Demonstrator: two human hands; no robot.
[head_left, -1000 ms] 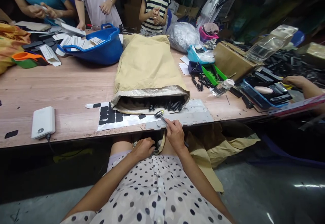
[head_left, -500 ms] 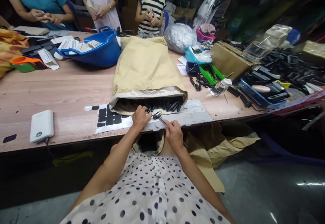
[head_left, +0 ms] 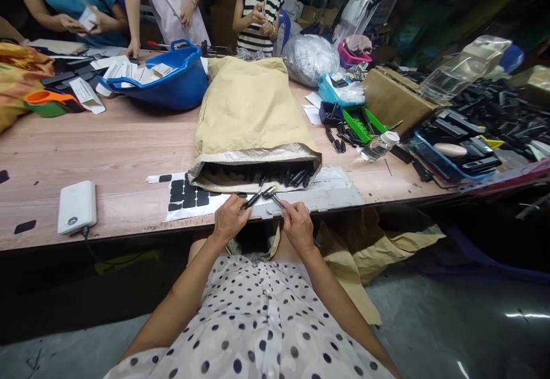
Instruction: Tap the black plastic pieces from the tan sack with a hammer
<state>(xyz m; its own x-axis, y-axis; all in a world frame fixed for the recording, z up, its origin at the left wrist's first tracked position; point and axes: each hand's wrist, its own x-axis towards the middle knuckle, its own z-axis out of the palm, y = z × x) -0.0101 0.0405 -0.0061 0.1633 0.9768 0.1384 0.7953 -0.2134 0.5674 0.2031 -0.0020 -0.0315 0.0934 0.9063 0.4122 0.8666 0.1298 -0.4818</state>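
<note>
My left hand (head_left: 231,216) is closed on a slim black pen-like piece (head_left: 254,198), its tip pointing up and right. In my right hand (head_left: 297,224) is the handle of a small hammer (head_left: 270,192) with a dark head and a yellowish face. The hammer head is close to the tip of the piece; whether they touch I cannot tell. Just beyond both hands lies a tan woven sack (head_left: 251,107), its mouth facing me. Several similar black pieces (head_left: 296,177) show inside the sack's opening.
A grey board (head_left: 326,190) and a sheet of black stickers (head_left: 189,193) lie under the sack's front. A white power bank (head_left: 77,207) with a cable is at left. Beyond are a blue basin (head_left: 172,90), a green tray (head_left: 365,124), a water bottle (head_left: 380,145) and co-workers.
My left hand has drawn back from the sack's mouth, and a black pen-like piece now shows in its fingers. My right hand keeps the hammer nearby. Two co-workers' hands have shifted across the table.
</note>
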